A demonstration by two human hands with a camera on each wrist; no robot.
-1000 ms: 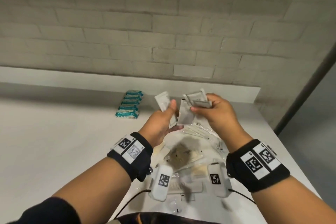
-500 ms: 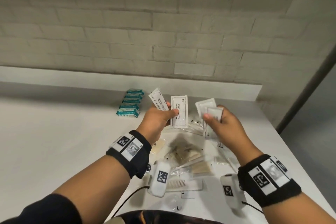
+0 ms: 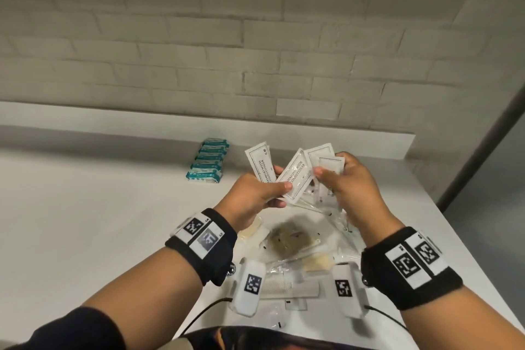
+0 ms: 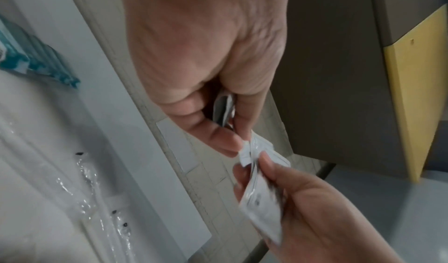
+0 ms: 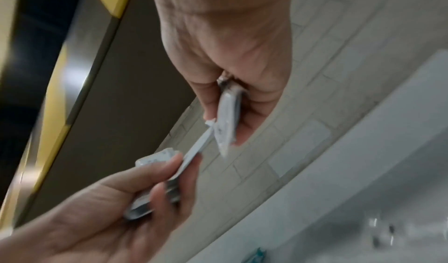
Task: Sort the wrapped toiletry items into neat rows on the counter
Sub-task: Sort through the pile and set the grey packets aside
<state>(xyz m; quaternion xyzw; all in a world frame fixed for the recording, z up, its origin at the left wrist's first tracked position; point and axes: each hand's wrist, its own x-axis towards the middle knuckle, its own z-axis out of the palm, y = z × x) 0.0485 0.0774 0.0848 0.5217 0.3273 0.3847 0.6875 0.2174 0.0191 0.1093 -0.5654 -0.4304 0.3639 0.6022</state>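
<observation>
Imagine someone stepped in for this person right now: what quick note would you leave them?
Left hand: pinches two white sachets, fanned apart above the counter.
Right hand: pinches at least two more white sachets close beside them.
Done: the teal packets lie in one neat row far back on the counter.
Left: the sachets in both hands must still be laid out in a row. Below the hands lies an unsorted pile of clear-wrapped items, with a wrapped comb nearest the body; each kind probably needs its own row.
</observation>
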